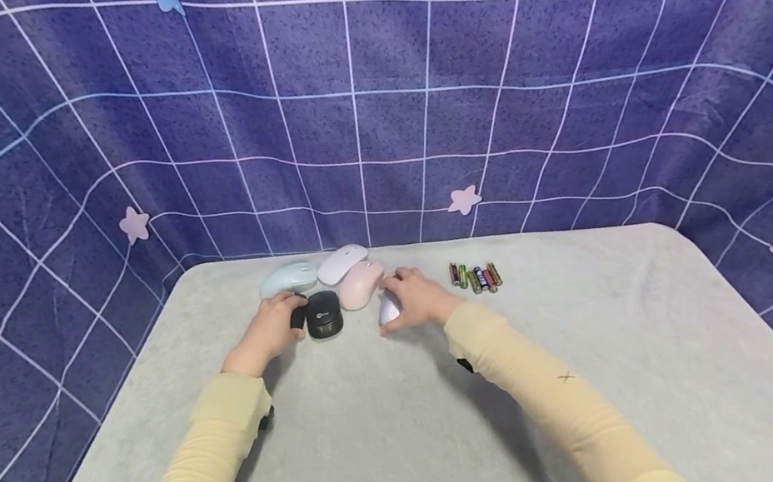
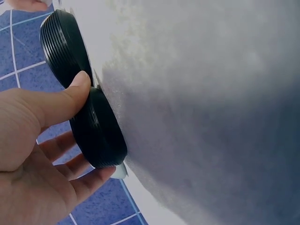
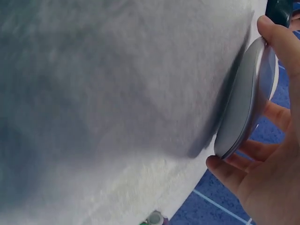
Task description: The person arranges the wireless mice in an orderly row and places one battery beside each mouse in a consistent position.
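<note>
My left hand (image 1: 267, 330) grips a black mouse (image 2: 101, 133) between thumb and fingers, at the left of the group. Right beside it stands another black mouse (image 1: 324, 315) with a small logo on top and ridged sides. My right hand (image 1: 417, 298) holds a silver-white mouse (image 3: 241, 101) by its two ends; in the right wrist view its near side looks tilted up off the table. Just behind lie a pink mouse (image 1: 361, 284), a lavender-white mouse (image 1: 341, 264) and a light blue mouse (image 1: 289, 277). The fingers partly hide both held mice in the head view.
Several batteries (image 1: 476, 278) lie in a row to the right of my right hand. The table (image 1: 388, 443) has a pale grey cloth over it. A purple-blue curtain (image 1: 325, 141) with grid lines and stars hangs behind and at the sides.
</note>
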`<action>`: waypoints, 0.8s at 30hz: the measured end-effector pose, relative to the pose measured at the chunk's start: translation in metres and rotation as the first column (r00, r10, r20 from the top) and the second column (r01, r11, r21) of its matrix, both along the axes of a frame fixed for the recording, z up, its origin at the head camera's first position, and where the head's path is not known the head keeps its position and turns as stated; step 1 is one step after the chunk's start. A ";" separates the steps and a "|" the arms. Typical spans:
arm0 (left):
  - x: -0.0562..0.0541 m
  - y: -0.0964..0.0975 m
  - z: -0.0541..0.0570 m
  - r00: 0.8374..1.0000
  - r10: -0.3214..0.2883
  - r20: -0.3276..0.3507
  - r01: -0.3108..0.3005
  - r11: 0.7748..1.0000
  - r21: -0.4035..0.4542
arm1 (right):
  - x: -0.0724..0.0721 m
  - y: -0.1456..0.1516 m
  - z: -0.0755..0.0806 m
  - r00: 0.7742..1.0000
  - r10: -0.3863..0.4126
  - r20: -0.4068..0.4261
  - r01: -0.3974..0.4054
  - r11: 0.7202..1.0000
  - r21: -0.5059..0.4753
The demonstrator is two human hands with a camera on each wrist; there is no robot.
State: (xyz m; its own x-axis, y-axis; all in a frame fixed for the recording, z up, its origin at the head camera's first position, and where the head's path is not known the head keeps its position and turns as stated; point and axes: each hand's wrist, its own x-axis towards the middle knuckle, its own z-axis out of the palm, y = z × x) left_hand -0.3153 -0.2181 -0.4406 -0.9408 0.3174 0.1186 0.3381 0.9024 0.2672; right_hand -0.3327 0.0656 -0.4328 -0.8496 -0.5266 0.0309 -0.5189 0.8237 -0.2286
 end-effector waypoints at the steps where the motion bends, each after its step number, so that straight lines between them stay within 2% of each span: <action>1: 0.000 0.000 0.000 1.000 0.002 0.001 -0.002 1.000 -0.001 | 0.000 0.001 0.001 1.000 0.009 -0.011 -0.009 1.000 -0.001; 5: 0.002 0.001 0.001 1.000 0.010 0.003 -0.010 1.000 -0.008 | 0.000 0.006 0.007 0.999 0.039 -0.032 -0.039 0.999 -0.012; 12: 0.003 0.001 0.002 1.000 0.001 -0.004 -0.001 1.000 0.000 | 0.000 0.020 0.019 0.998 0.053 -0.017 -0.053 0.999 -0.010; 24: 0.004 0.000 0.005 1.000 0.000 0.012 0.000 1.000 0.016 | 0.010 0.058 0.044 0.982 0.147 -0.121 -0.157 0.984 -0.082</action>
